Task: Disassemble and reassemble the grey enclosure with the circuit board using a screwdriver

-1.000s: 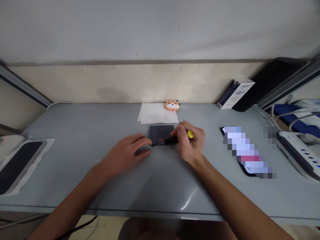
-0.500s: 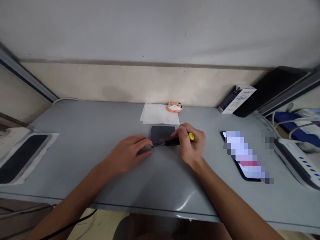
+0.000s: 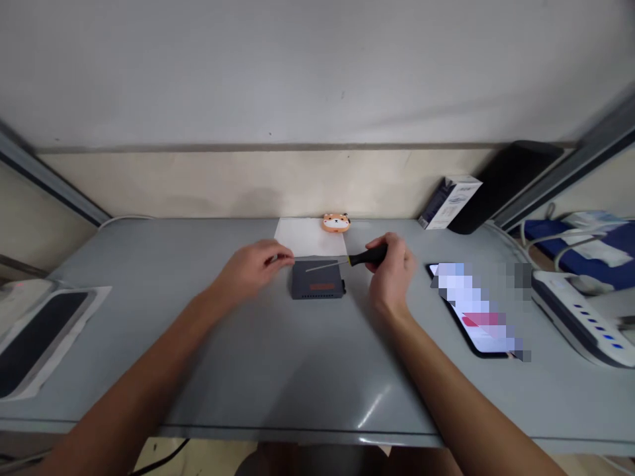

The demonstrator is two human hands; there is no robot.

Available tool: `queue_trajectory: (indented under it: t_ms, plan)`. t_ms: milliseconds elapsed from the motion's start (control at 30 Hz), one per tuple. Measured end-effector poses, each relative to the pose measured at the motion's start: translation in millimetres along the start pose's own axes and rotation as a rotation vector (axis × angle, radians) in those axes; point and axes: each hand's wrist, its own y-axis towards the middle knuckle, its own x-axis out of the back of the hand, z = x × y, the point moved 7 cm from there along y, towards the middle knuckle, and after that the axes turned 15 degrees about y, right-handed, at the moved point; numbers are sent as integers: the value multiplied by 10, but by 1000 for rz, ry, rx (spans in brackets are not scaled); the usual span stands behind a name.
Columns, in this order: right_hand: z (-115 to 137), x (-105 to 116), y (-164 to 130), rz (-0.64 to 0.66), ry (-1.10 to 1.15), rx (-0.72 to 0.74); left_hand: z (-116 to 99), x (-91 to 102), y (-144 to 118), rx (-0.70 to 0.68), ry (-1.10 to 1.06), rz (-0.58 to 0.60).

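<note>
A small dark grey box (image 3: 317, 280) with a reddish label lies flat in the middle of the grey table (image 3: 278, 370). My right hand (image 3: 393, 268) grips a screwdriver (image 3: 347, 261) by its black handle, the metal shaft pointing left above the box's far edge. My left hand (image 3: 254, 266) hovers just left of the box with thumb and forefinger pinched together; whether something tiny is between them I cannot tell. Behind the box lies a white sheet of paper (image 3: 308, 237), with a small orange animal figure (image 3: 336, 223) at its far right corner.
A phone (image 3: 476, 311) with a lit screen lies to the right. Farther right sits a white power strip (image 3: 585, 317) with cables. A white and blue carton (image 3: 449, 196) leans at the back right. A tray with a dark device (image 3: 34, 330) sits at the left edge.
My right hand lifted the screwdriver off the box's near left corner and swung it up and back. My left hand left the table beside the box and rose, fingers pinched.
</note>
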Motion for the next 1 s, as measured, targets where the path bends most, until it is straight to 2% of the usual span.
queue_trajectory:
  t_ms: [167,267,400,500,600,667,800,1000]
  plan:
    - [-168,146,152,-157,45,-106,353,-217,381,53,50,20]
    - [-189,164,166,-192,65,-128,426,-336,415,25,52,31]
    - [-164,150,141,-169,33,-120,453,-376,320,9,40,66]
    - [-139,145,123,-146,-8,-116,414,-305,166,57,23,41]
    - [-103,148,115,-156,-17,-110,282,-235,-38,161,-1,-2]
    - [-68,147,117,-167,-18,-93,125,-274,-151,192,-49,59]
    - [0,143,144,-173,-24,-53,-161,-342,-247,141,-52,160]
    - [50,191,252,-175,-58,-9,-76,-359,-241,168,-179,263]
